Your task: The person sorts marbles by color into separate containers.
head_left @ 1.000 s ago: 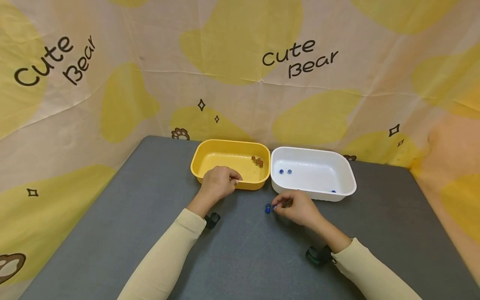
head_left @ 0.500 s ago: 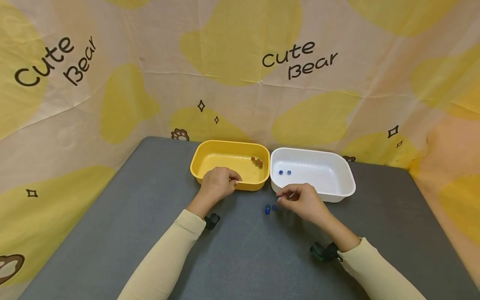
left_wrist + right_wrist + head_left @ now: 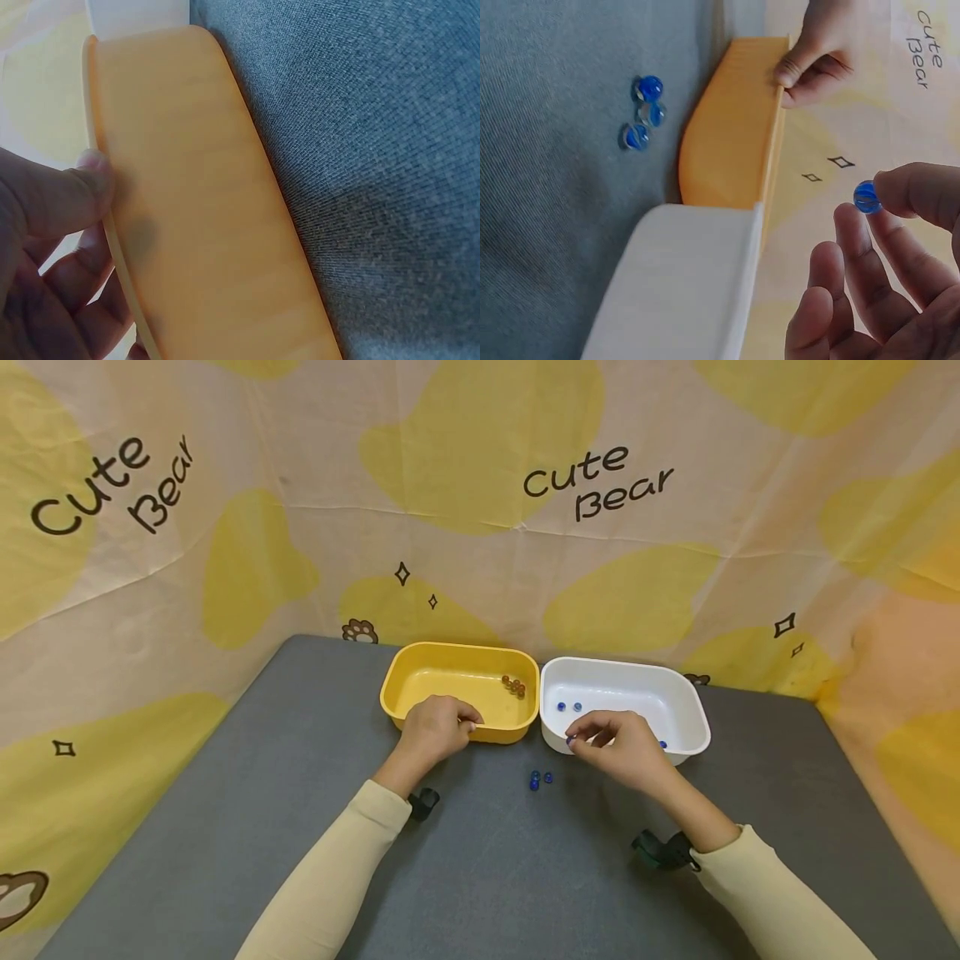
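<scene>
My left hand [image 3: 437,727] grips the near rim of the yellow basin [image 3: 420,653], thumb outside and fingers over the inner side, as the left wrist view shows. Between thumb and fingertips my right hand [image 3: 622,747] pinches a blue marble [image 3: 866,197], held up above the near rim of the white basin [image 3: 693,718]. Three blue marbles [image 3: 650,88] lie close together on the grey table in front of the basins. Inside the white basin are a few blue marbles [image 3: 577,707]; the right hand covers part of its floor. Several amber marbles [image 3: 515,686] sit at the yellow basin's right end.
The basins stand side by side on the grey tabletop [image 3: 480,877], near its back edge. Behind them hangs a printed cloth [image 3: 465,468] with yellow patches. Each wrist carries a dark strapped device [image 3: 425,803].
My right hand has lifted a blue marble from the group on the table and moved it up and right to the white basin's near rim. The left hand has stayed put.
</scene>
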Action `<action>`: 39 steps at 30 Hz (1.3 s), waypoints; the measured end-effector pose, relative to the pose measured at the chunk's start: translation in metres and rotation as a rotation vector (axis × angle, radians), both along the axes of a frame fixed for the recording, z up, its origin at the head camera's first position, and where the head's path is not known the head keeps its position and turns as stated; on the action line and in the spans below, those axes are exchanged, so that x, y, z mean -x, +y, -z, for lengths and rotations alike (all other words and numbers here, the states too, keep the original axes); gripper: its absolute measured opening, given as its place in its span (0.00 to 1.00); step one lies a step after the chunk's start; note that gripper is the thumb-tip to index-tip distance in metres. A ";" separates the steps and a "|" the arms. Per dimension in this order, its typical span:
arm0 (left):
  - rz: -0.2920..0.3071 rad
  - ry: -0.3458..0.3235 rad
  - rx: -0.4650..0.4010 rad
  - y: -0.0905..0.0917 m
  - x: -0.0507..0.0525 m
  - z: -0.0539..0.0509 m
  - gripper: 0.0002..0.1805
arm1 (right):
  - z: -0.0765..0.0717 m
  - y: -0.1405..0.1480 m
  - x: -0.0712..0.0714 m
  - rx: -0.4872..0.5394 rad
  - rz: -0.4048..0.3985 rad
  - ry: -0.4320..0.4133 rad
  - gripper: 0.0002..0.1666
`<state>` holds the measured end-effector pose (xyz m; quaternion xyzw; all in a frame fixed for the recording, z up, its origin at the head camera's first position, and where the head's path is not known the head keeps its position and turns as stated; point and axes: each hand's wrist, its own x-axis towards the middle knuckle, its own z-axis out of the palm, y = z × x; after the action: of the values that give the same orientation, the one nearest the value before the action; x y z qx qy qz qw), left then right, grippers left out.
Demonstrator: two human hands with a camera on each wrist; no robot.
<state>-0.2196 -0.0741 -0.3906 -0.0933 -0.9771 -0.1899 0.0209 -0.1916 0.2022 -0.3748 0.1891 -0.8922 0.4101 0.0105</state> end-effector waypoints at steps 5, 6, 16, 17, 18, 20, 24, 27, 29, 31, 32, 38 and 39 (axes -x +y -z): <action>0.000 0.009 -0.001 0.000 0.000 0.001 0.07 | -0.008 0.004 0.002 -0.001 -0.009 0.025 0.05; -0.001 0.009 -0.001 0.000 0.000 0.001 0.06 | -0.010 0.005 0.003 0.000 -0.010 0.023 0.05; -0.008 -0.008 0.002 0.000 0.001 0.001 0.07 | -0.024 0.017 0.014 0.021 0.005 -0.024 0.07; -0.010 -0.011 0.002 0.000 0.001 0.002 0.07 | -0.024 0.019 0.015 0.020 0.009 -0.025 0.07; -0.010 -0.012 0.001 0.000 0.001 0.001 0.07 | -0.025 0.020 0.017 0.020 0.013 -0.030 0.07; -0.010 -0.015 -0.002 0.000 0.001 0.001 0.07 | -0.026 0.023 0.019 0.026 0.018 -0.042 0.08; -0.009 -0.018 0.002 0.000 0.001 0.001 0.07 | -0.027 0.028 0.025 0.032 0.031 -0.066 0.10; -0.007 -0.018 -0.001 0.000 0.000 0.000 0.07 | -0.027 0.031 0.029 0.030 0.045 -0.085 0.12; -0.006 -0.018 -0.003 0.000 0.000 0.000 0.07 | -0.026 0.033 0.033 0.031 0.056 -0.102 0.12; -0.006 -0.019 -0.003 0.000 0.000 0.000 0.07 | -0.025 0.035 0.036 0.035 0.064 -0.120 0.13; -0.006 -0.019 -0.003 0.000 0.000 0.000 0.07 | -0.024 0.036 0.038 0.036 0.069 -0.128 0.13; -0.004 -0.014 0.000 -0.001 0.001 0.002 0.07 | -0.018 0.041 0.051 0.031 0.092 -0.141 0.14; -0.003 -0.014 0.000 -0.001 0.001 0.002 0.07 | -0.016 0.041 0.053 0.028 0.096 -0.143 0.14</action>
<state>-0.2204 -0.0748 -0.3927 -0.0906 -0.9774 -0.1906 0.0141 -0.2442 0.2437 -0.3584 0.1161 -0.8929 0.4338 -0.0308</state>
